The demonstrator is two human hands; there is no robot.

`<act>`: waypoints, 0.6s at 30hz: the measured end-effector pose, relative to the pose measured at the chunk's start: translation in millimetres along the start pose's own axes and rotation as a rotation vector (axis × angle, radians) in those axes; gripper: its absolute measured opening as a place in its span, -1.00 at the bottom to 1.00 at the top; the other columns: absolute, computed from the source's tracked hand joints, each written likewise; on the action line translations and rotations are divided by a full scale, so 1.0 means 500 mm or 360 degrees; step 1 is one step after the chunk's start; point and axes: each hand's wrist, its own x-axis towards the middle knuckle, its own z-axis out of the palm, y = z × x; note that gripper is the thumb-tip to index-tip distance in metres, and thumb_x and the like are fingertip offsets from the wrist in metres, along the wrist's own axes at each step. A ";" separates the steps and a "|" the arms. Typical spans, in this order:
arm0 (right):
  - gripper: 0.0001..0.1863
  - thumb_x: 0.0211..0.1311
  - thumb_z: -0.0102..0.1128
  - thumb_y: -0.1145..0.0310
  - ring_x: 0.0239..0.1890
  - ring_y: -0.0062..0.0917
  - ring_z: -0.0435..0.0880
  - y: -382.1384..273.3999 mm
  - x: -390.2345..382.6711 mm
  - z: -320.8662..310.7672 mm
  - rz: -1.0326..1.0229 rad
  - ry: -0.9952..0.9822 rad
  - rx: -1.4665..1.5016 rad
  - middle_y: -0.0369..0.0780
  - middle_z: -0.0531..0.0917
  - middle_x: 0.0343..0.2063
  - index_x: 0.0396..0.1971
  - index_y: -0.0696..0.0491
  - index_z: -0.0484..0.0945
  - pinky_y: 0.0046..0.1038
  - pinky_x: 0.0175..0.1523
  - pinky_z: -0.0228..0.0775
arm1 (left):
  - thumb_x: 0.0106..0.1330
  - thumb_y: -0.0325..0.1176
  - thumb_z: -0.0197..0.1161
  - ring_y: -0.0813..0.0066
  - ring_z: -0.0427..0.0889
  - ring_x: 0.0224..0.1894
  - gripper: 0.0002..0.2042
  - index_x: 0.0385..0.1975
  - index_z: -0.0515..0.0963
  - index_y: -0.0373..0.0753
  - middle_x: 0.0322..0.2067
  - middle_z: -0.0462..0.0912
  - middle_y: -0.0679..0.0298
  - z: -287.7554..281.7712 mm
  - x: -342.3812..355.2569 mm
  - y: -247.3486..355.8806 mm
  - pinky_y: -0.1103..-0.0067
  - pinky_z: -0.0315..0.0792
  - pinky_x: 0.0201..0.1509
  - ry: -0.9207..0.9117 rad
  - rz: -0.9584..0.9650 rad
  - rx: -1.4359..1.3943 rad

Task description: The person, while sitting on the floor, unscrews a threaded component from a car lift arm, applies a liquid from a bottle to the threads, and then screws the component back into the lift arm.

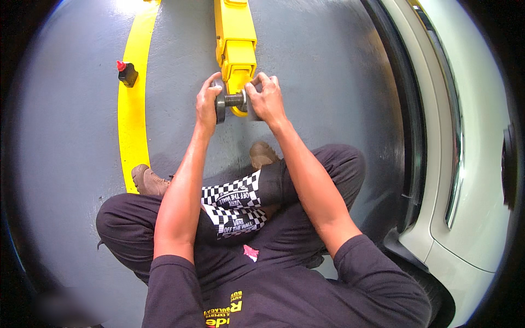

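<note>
My left hand [206, 104] is closed round the rim of a thick black round lift pad [220, 107], turned on its edge. From the pad a dark threaded screw [234, 100] runs sideways toward my right hand [266, 99]. That hand is closed, fingers bent at the screw's other end, over a flat dark grey piece [255, 113] that I cannot make out well. Just beyond both hands is the end of a yellow lift arm [240, 53]. Its rounded yellow tip [239, 113] shows below the screw.
A black bottle with a red cap [128, 75] stands on a yellow floor stripe [133, 131] to the left. A pale car body [445, 218] with a dark lower edge fills the right side. My bent legs [322, 169] and brown shoes [149, 180] lie below the hands on the grey floor [180, 71].
</note>
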 end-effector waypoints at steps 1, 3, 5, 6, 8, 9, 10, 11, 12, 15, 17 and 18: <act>-0.71 0.39 0.33 0.18 -0.02 0.08 0.68 -0.019 -0.014 0.002 -0.0001 -0.0014 0.0011 0.05 0.58 -0.07 -0.13 0.10 0.62 0.00 0.12 0.55 | 0.37 -0.05 0.12 0.50 0.63 -0.08 -0.33 0.44 0.49 -0.30 0.00 0.65 0.19 -0.007 -0.005 0.002 0.58 0.52 0.06 0.0028 0.0020 -0.0016; -0.72 0.39 0.33 0.19 -0.03 0.09 0.69 -0.064 -0.039 0.002 0.0145 -0.0081 0.0008 0.04 0.57 -0.05 -0.12 0.10 0.62 0.02 0.14 0.55 | 0.37 -0.08 0.11 0.48 0.63 -0.07 -0.33 0.44 0.48 -0.33 0.01 0.65 0.18 -0.027 -0.018 0.004 0.56 0.52 0.10 0.0063 0.0019 -0.0023; -0.72 0.40 0.32 0.19 -0.05 0.07 0.70 -0.037 -0.014 -0.003 0.0164 -0.0053 -0.0044 0.03 0.57 -0.06 -0.11 0.08 0.63 0.02 0.14 0.56 | 0.38 -0.08 0.10 0.47 0.63 -0.07 -0.33 0.44 0.48 -0.33 0.00 0.67 0.17 -0.005 -0.013 0.010 0.56 0.52 0.09 0.0057 0.0022 0.0058; -0.69 0.40 0.33 0.16 -0.04 0.01 0.69 -0.023 0.005 -0.002 0.0186 -0.0031 -0.0037 0.04 0.59 -0.08 -0.11 0.11 0.65 -0.03 0.14 0.55 | 0.38 -0.08 0.10 0.47 0.63 -0.07 -0.33 0.44 0.48 -0.33 0.00 0.67 0.17 0.006 -0.011 0.009 0.56 0.52 0.09 0.0039 0.0017 0.0051; -0.65 0.40 0.34 0.12 -0.03 -0.06 0.69 -0.014 0.037 0.002 0.0186 -0.0054 -0.0009 0.03 0.62 -0.08 -0.11 0.13 0.67 -0.09 0.14 0.55 | 0.38 -0.09 0.10 0.47 0.63 -0.07 -0.33 0.45 0.48 -0.34 0.00 0.68 0.16 0.012 -0.002 0.007 0.56 0.52 0.08 0.0038 0.0005 -0.0016; -0.65 0.40 0.34 0.12 -0.03 -0.06 0.69 -0.005 0.037 -0.005 0.0180 -0.0049 -0.0009 0.03 0.62 -0.08 -0.11 0.13 0.67 -0.09 0.14 0.55 | 0.38 -0.09 0.10 0.47 0.63 -0.07 -0.33 0.45 0.48 -0.34 0.00 0.68 0.16 0.016 0.003 0.007 0.56 0.52 0.08 0.0037 0.0013 -0.0017; -0.68 0.40 0.32 0.15 -0.05 -0.01 0.69 -0.008 0.027 -0.001 0.0137 -0.0044 -0.0008 0.03 0.60 -0.07 -0.11 0.12 0.66 -0.04 0.11 0.57 | 0.38 -0.10 0.10 0.48 0.63 -0.08 -0.34 0.44 0.49 -0.34 0.01 0.69 0.16 0.004 0.004 0.000 0.56 0.52 0.08 0.0040 0.0004 0.0037; -0.71 0.40 0.31 0.19 -0.06 0.03 0.70 -0.013 0.016 0.000 0.0094 -0.0034 -0.0013 0.03 0.58 -0.07 -0.10 0.11 0.64 0.01 0.09 0.58 | 0.38 -0.10 0.10 0.48 0.63 -0.08 -0.34 0.43 0.50 -0.34 0.01 0.69 0.15 -0.002 0.004 -0.001 0.57 0.52 0.08 0.0037 -0.0004 0.0085; -0.71 0.41 0.30 0.19 -0.07 0.04 0.71 -0.019 -0.005 0.002 0.0059 -0.0023 -0.0050 0.04 0.58 -0.06 -0.11 0.12 0.62 0.01 0.09 0.59 | 0.39 -0.11 0.10 0.48 0.62 -0.08 -0.36 0.42 0.52 -0.33 0.01 0.69 0.17 -0.008 0.002 -0.003 0.56 0.52 0.08 0.0052 -0.0019 0.0084; -0.71 0.41 0.29 0.19 -0.06 0.07 0.72 -0.058 -0.042 0.000 0.0117 -0.0092 -0.0078 0.05 0.58 -0.05 -0.10 0.11 0.60 0.04 0.09 0.58 | 0.38 -0.12 0.10 0.48 0.62 -0.08 -0.36 0.42 0.52 -0.33 0.02 0.69 0.17 -0.029 -0.007 -0.005 0.55 0.51 0.09 0.0067 0.0003 0.0011; -0.69 0.41 0.28 0.17 -0.04 0.10 0.71 -0.037 -0.018 -0.006 0.0142 -0.0096 -0.0109 0.04 0.58 -0.05 -0.08 0.10 0.59 0.06 0.09 0.58 | 0.39 -0.11 0.10 0.49 0.62 -0.07 -0.36 0.42 0.52 -0.33 0.02 0.69 0.18 -0.009 -0.005 -0.002 0.55 0.51 0.09 0.0047 0.0016 -0.0010; -0.68 0.41 0.27 0.16 -0.04 0.11 0.71 -0.016 0.002 -0.004 0.0131 -0.0079 -0.0115 0.03 0.59 -0.05 -0.08 0.10 0.59 0.06 0.09 0.57 | 0.41 -0.10 0.10 0.49 0.61 -0.07 -0.37 0.41 0.53 -0.33 0.02 0.69 0.18 0.007 -0.004 -0.001 0.55 0.51 0.09 0.0040 0.0036 -0.0026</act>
